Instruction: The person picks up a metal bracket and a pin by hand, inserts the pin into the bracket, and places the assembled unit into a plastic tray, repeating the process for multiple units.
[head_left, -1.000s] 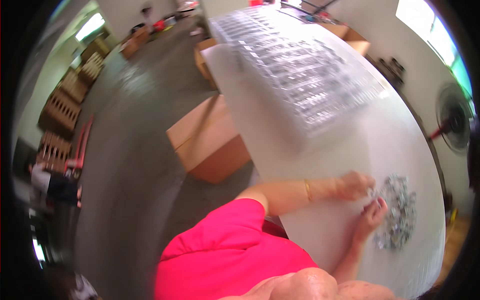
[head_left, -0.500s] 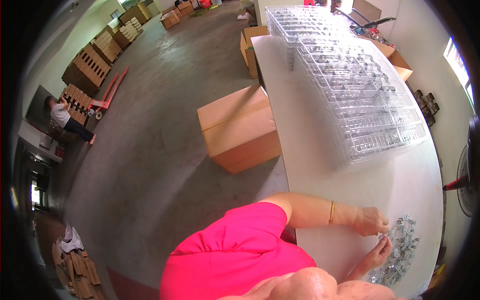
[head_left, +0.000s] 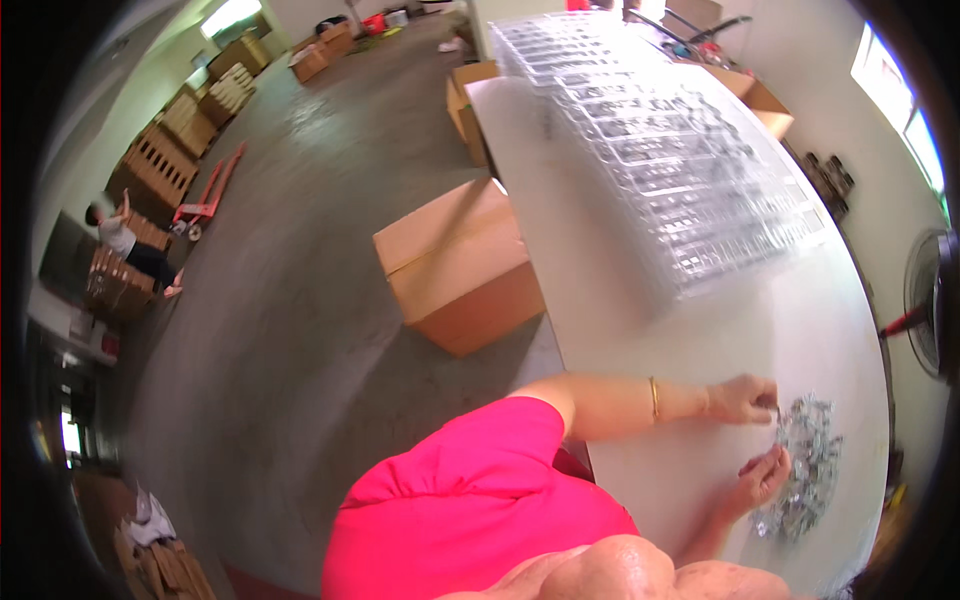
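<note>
The left hand [head_left: 742,398] lies at the end of a forearm stretched across the white table [head_left: 620,330] from the pink sleeve [head_left: 480,480], with a thin gold bracelet [head_left: 654,397] at the wrist. Its fingers are curled together, the tips pressed on something small at the near edge of a pile of small shiny metal pieces [head_left: 805,465]; what exactly sits between the fingertips is too small to make out. The right hand [head_left: 762,478] comes up from the lower edge with the wrist bent, palm turned toward the pile. Its fingers are half curled and drawn close, touching the pile's side; whether they pinch a piece cannot be told.

The pile lies on the table near its close end, just beyond both hands, spreading in a loose strip toward the table's right edge. Farther up the table, well apart from the hands, lies a long row of clear plastic trays [head_left: 680,170], reaching to the far end.

Beside the table on the grey concrete floor [head_left: 300,300] stands a closed cardboard box [head_left: 460,265], with another box [head_left: 468,100] farther back. A fan [head_left: 930,300] stands at the right. Far off at the left, another person [head_left: 125,245] sits among stacked wooden pallets [head_left: 170,160].
</note>
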